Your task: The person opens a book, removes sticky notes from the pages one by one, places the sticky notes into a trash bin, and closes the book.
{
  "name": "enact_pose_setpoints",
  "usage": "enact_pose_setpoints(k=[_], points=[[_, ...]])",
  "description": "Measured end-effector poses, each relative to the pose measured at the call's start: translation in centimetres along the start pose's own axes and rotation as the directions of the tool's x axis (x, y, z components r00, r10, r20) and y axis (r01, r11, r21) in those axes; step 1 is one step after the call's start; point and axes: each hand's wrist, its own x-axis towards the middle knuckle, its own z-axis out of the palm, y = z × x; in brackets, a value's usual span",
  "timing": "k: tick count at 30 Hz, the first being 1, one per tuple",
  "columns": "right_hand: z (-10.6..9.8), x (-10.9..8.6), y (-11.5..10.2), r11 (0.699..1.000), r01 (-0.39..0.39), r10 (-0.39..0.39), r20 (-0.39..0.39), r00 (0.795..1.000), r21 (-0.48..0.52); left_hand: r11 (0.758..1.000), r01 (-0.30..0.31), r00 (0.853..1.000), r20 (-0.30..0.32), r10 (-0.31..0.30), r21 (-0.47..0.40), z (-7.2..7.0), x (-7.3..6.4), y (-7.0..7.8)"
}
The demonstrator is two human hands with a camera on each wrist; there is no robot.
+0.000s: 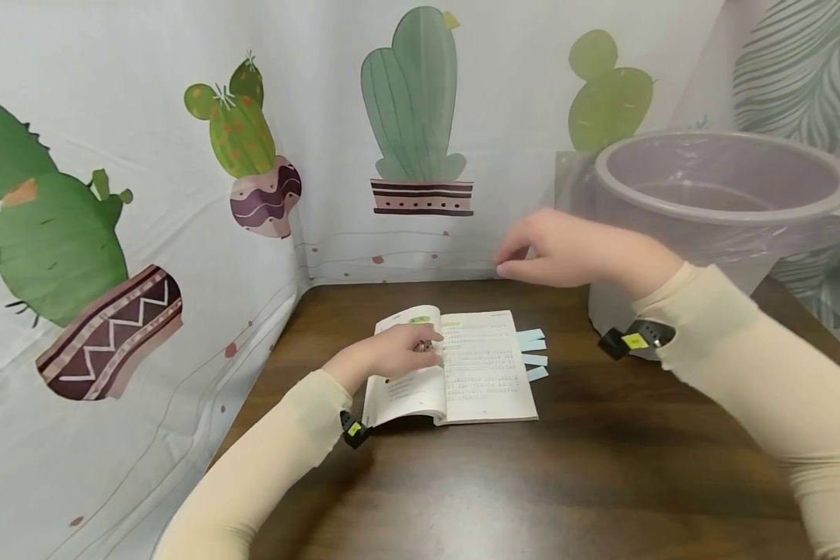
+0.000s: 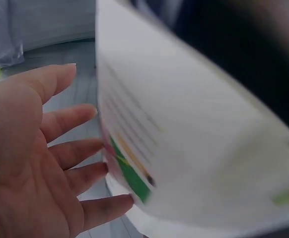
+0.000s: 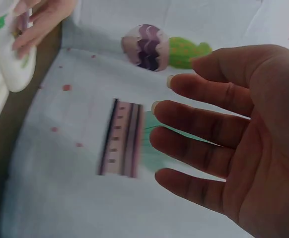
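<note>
An open book (image 1: 486, 373) lies on the table, with pale blue sticky tabs (image 1: 536, 360) jutting from its right edge. My left hand (image 1: 395, 350) rests on the left page (image 1: 413, 395), fingers extended toward the spine. In the left wrist view, that hand's fingers (image 2: 85, 151) are spread beside a page (image 2: 199, 134) bearing a green picture; the page looks curved and blurred. Raised above the table, to the book's upper right, is my right hand (image 1: 560, 250). The right wrist view shows its fingers (image 3: 199, 119) loosely bent and holding nothing.
A large light purple bin (image 1: 728, 225) lined with clear plastic stands at the right, beside my right forearm. Behind the dark wooden table (image 1: 504, 490) hangs a white cloth (image 1: 322, 93) printed with cacti. Both wrists wear black camera straps.
</note>
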Motion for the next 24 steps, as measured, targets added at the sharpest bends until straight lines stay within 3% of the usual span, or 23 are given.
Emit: enact_pose_setpoints(k=[5,9,16,24], points=[[4.0,-0.2,2.0,0.994,-0.093,0.09,0.058,0.994,0.053,0.999,0.018,1.0,0.014,-0.018,0.032,0.6,-1.9,-1.2],[7.9,-0.7,4.6,0.972,-0.209,0.197,0.109,0.974,0.106,1.0,0.028,0.999,0.017,-0.028,0.001,1.1,-3.1,-2.2],[14.6,-2.1,9.4,0.881,-0.431,0.405,0.16,0.9,0.195,0.997,0.027,1.0,0.001,-0.027,-0.067,1.6,-4.7,-3.4],[18.3,-2.7,11.7,0.786,-0.563,0.54,0.158,0.827,0.255,0.995,0.048,0.999,0.007,-0.047,-0.091,1.8,-5.5,-4.0]])
